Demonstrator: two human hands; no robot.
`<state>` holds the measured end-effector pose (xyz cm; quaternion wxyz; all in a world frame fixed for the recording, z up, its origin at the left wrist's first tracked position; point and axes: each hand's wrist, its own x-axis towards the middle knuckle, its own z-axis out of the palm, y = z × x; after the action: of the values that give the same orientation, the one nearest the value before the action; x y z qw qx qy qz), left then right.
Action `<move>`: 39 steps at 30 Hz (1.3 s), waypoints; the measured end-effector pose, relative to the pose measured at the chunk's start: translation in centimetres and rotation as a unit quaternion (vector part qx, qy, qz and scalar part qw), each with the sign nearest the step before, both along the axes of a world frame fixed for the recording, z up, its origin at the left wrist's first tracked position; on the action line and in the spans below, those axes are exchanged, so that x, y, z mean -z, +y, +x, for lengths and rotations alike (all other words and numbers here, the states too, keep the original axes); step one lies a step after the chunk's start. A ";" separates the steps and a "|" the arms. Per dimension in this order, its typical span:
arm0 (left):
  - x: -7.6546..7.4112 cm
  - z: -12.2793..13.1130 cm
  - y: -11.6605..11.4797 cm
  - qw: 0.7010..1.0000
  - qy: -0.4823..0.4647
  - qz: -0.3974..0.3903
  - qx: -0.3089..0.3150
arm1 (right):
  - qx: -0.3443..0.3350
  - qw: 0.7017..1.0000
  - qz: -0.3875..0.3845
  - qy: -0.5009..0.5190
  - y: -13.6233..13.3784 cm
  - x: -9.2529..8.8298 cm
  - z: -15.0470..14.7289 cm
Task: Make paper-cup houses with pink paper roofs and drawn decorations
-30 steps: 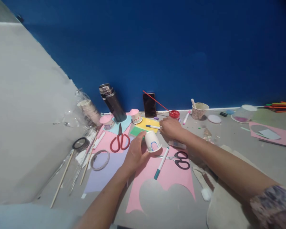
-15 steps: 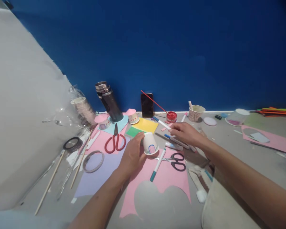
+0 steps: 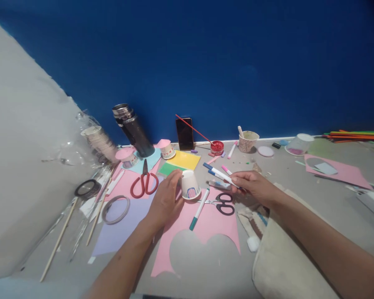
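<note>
My left hand is curled round the left side of a white paper cup, which stands upside down with a pink and blue door drawn on it. Blue-capped white markers are pinched in my right hand, their caps pointing up and left. A green-capped marker lies just right of the cup on pink paper. Black-handled scissors rest beside it. Below the fingers of my right hand is a small tube.
Red-handled scissors, a tape ring and a dark bottle are on the left. Behind stand a phone and a red paint pot. A patterned cup stands further right.
My right hand has moved down and now holds more than one marker. The view has shifted slightly, while my left hand remains at the cup.
</note>
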<state>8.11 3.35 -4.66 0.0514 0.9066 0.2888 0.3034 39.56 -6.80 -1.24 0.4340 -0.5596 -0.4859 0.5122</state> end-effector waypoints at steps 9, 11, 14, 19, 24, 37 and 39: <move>-3.1 -1.5 -0.6 0.998 0.025 -0.056 0.013 | 0.090 0.995 0.032 0.025 0.0 -0.3 0.6; -5.0 -1.4 -1.9 0.999 -0.019 -0.039 -0.011 | 0.079 0.996 0.037 -0.005 -0.6 -1.1 -0.1; -8.0 -0.9 -5.0 0.998 -0.038 -0.039 0.018 | 0.001 0.998 0.030 -0.056 -2.1 -2.9 -1.6; -8.8 0.4 -9.3 0.992 -0.024 -0.087 0.090 | -0.050 0.993 0.062 -0.090 -4.4 -4.7 -3.7; -7.0 1.9 -10.4 0.970 -0.069 -0.232 0.029 | 0.035 0.995 0.042 0.087 -4.7 -3.1 -5.0; -5.7 3.5 -11.3 0.928 -0.078 -0.363 -0.025 | 0.077 0.986 0.045 0.140 -4.3 -0.7 -7.1; -5.8 1.9 -10.6 0.929 -0.090 -0.356 -0.054 | 0.160 0.973 0.058 0.157 -3.6 -1.3 -5.3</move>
<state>10.03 -7.24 1.15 0.3801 0.7806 0.4205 0.2636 34.25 -10.43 0.09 0.6125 -0.5169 -0.3448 0.4886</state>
